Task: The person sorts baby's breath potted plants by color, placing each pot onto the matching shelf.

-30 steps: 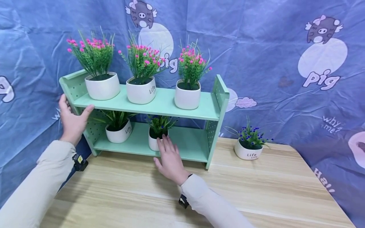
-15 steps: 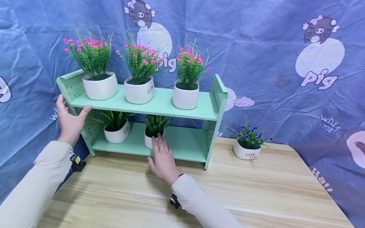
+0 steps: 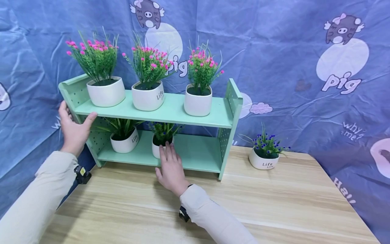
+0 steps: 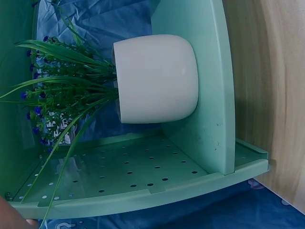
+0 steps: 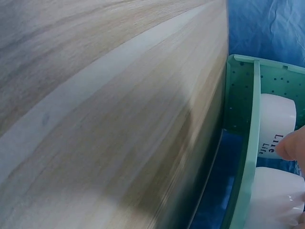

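Note:
A pale green two-tier shelf (image 3: 182, 117) stands on the wooden table. My left hand (image 3: 74, 132) grips its left side panel, thumb toward the front of the upper tier and fingers around the outer edge. On the lower tier sits a white potted plant with blue flowers (image 3: 156, 149); the straight fingers of my right hand (image 3: 172, 169) rest against the front of this pot. Just left of it is a grassy potted plant (image 3: 124, 144) lettered "Life". The right wrist view catches the two white pots side by side, with part of my right hand (image 5: 293, 145) at the edge.
Three pink-flowered potted plants, a left one (image 3: 105, 93), a middle one (image 3: 148, 96) and a right one (image 3: 198, 101), stand on the upper tier. Another blue-flowered pot (image 3: 263, 160) is on the table, right of the shelf. A blue printed cloth (image 3: 274, 61) hangs behind.
The blue-flowered pot on the lower tier has slid left, closer to the grassy one, with my right hand moving along. My left hand keeps its hold on the shelf's side.

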Action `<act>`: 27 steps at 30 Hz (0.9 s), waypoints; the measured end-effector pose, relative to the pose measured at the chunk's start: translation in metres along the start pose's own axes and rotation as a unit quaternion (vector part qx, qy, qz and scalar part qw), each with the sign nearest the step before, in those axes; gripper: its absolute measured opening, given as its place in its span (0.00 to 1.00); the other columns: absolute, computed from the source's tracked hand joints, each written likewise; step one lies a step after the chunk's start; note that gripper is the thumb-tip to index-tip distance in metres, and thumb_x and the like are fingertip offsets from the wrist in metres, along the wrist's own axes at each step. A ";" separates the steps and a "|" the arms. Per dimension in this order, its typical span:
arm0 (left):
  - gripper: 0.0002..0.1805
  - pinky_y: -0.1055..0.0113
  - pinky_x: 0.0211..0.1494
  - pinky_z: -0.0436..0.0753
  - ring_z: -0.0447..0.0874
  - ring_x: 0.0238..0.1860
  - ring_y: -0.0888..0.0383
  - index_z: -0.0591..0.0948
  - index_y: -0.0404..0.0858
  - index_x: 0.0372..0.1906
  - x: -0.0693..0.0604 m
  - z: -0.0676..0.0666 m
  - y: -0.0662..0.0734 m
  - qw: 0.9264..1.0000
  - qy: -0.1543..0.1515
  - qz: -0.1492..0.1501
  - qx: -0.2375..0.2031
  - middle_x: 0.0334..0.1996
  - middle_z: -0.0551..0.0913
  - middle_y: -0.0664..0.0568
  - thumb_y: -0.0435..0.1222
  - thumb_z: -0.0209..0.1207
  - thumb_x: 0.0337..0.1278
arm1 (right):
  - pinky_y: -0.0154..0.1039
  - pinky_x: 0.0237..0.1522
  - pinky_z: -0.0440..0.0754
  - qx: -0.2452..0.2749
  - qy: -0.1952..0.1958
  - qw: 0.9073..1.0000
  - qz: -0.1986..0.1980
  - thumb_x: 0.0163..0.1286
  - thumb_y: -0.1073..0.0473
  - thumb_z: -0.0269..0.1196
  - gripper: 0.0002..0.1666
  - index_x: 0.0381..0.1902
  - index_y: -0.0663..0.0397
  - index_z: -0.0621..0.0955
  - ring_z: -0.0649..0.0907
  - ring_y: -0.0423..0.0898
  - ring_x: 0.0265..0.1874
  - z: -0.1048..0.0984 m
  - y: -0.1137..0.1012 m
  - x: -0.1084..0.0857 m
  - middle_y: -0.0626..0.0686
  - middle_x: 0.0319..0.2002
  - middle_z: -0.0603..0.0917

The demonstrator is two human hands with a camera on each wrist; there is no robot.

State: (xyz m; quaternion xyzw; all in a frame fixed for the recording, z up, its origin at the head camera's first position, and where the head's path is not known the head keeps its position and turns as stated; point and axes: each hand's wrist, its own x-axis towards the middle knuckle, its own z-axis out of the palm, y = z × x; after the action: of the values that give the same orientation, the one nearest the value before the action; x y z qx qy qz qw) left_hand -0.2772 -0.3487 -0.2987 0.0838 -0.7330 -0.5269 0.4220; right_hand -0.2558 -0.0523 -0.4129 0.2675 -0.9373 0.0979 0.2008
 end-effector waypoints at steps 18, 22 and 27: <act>0.45 0.71 0.69 0.56 0.59 0.65 0.59 0.52 0.55 0.73 -0.004 -0.002 0.002 1.000 -0.008 -0.017 0.000 0.67 0.60 0.54 0.41 0.65 0.55 | 0.53 0.66 0.65 0.054 -0.002 0.999 -0.009 0.67 0.47 0.60 0.45 0.75 0.53 0.54 0.53 0.56 0.73 0.001 0.003 -0.004 0.60 0.75 0.50; 0.45 0.71 0.69 0.57 0.59 0.64 0.60 0.52 0.54 0.73 -0.004 -0.002 0.002 1.000 -0.005 -0.014 -0.003 0.67 0.60 0.54 0.40 0.66 0.55 | 0.56 0.66 0.63 0.089 -0.006 0.996 -0.017 0.67 0.49 0.60 0.44 0.74 0.54 0.56 0.52 0.56 0.73 0.003 0.004 -0.009 0.61 0.76 0.46; 0.45 0.71 0.68 0.58 0.60 0.63 0.61 0.53 0.54 0.73 -0.003 -0.001 0.003 1.000 -0.004 -0.007 -0.004 0.65 0.61 0.55 0.40 0.66 0.54 | 0.57 0.68 0.60 0.118 -0.013 0.993 -0.017 0.67 0.49 0.60 0.46 0.75 0.55 0.53 0.49 0.56 0.74 -0.001 0.003 -0.012 0.61 0.76 0.44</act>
State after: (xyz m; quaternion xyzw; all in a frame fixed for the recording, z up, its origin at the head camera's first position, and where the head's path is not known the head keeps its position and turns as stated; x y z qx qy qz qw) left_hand -0.2740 -0.3465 -0.2980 0.0853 -0.7323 -0.5329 0.4153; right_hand -0.2482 -0.0437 -0.4177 0.3062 -0.9171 0.2012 0.1569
